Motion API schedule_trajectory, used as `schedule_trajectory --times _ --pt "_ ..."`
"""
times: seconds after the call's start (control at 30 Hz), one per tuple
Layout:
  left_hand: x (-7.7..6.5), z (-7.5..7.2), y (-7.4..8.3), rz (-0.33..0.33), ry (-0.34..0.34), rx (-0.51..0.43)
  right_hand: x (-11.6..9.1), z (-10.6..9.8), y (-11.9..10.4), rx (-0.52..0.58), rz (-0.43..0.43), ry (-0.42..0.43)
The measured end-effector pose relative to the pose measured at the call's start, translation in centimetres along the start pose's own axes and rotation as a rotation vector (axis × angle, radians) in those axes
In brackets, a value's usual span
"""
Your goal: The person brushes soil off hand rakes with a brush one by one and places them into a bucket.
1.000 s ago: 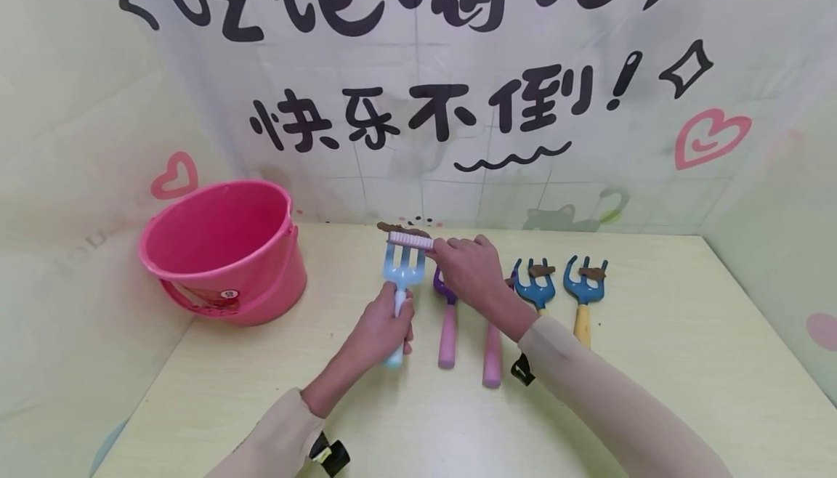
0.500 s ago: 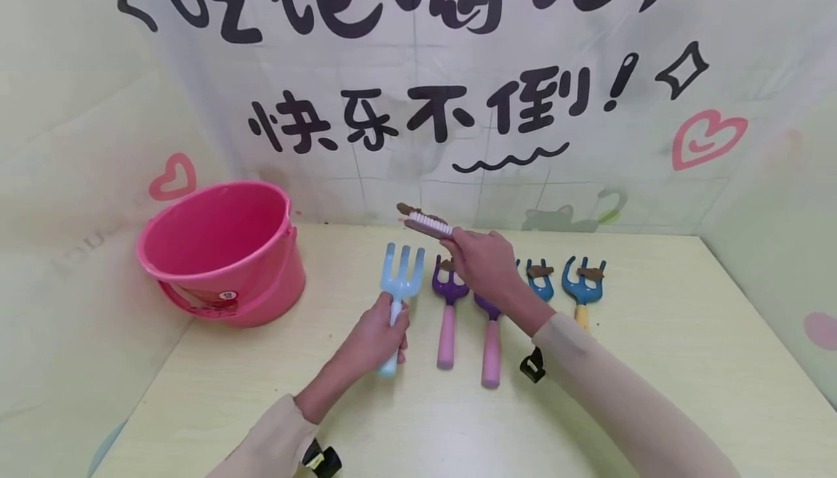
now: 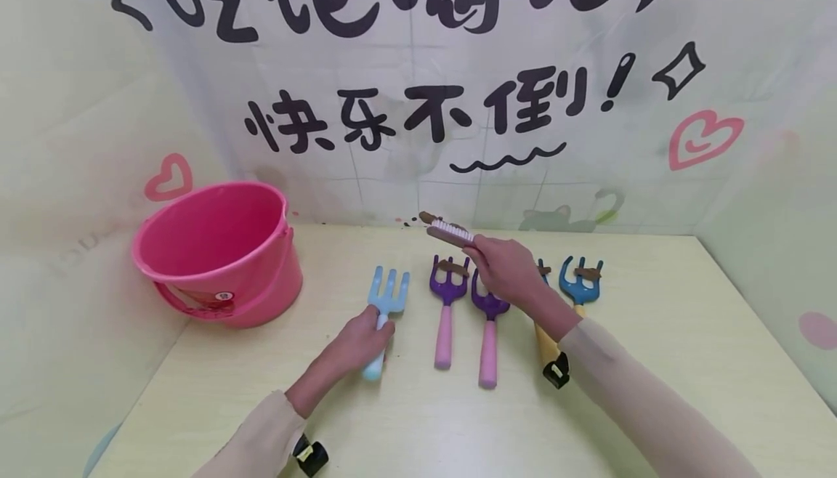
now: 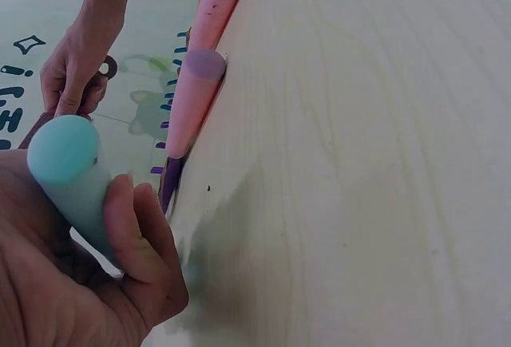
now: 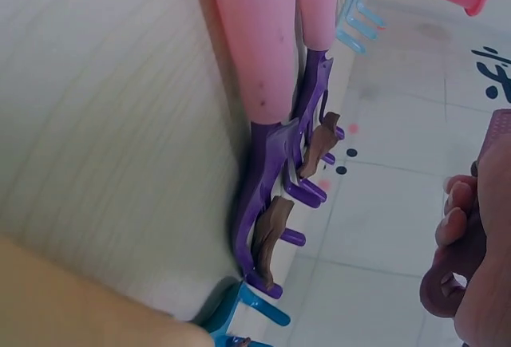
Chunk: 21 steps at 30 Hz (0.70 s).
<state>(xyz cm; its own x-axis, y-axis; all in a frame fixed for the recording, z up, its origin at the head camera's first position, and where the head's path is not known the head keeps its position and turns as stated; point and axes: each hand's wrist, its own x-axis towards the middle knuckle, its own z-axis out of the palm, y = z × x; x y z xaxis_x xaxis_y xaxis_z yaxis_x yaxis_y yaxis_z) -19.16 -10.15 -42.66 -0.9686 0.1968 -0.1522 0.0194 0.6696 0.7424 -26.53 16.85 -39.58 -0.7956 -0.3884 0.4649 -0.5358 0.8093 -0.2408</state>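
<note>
My left hand grips the handle of a light blue garden hand fork, tines pointing away from me. From the left wrist view, the fingers wrap round its pale turquoise handle. Over the back of the table, my right hand holds a small brush, white bristles facing up. A brown strip shows along the far side of the bristles. Two purple garden forks with pink handles lie beside the left hand's fork. Brown pieces lie across their tines.
A pink bucket stands at the back left of the wooden table. Farther right lie two blue forks with yellow handles, one largely behind the right arm; brown pieces rest on them too. A printed curtain hangs behind.
The brush has come off the light blue fork's tines and moved right with the brown strip beside it. My left hand has moved the fork left and toward me.
</note>
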Motion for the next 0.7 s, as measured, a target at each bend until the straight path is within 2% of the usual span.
schedule_trajectory --times 0.13,0.27,0.37,0.57,0.7 --pt "0.1 0.0 -0.1 -0.013 -0.001 0.014 -0.4 -0.4 0.5 0.048 0.019 -0.031" --pt "0.2 0.0 -0.4 -0.010 -0.016 0.067 -0.7 -0.8 0.8 0.098 0.074 -0.077" --pt "0.2 0.0 -0.5 -0.004 -0.049 0.132 -1.0 -1.0 1.1 0.109 0.109 -0.101" --pt "0.5 -0.2 0.1 -0.060 -0.130 0.247 -1.6 -1.6 1.5 0.115 0.146 -0.122" --pt "0.7 -0.2 0.5 -0.065 -0.144 0.305 -1.8 -2.1 1.7 0.112 0.148 -0.119"
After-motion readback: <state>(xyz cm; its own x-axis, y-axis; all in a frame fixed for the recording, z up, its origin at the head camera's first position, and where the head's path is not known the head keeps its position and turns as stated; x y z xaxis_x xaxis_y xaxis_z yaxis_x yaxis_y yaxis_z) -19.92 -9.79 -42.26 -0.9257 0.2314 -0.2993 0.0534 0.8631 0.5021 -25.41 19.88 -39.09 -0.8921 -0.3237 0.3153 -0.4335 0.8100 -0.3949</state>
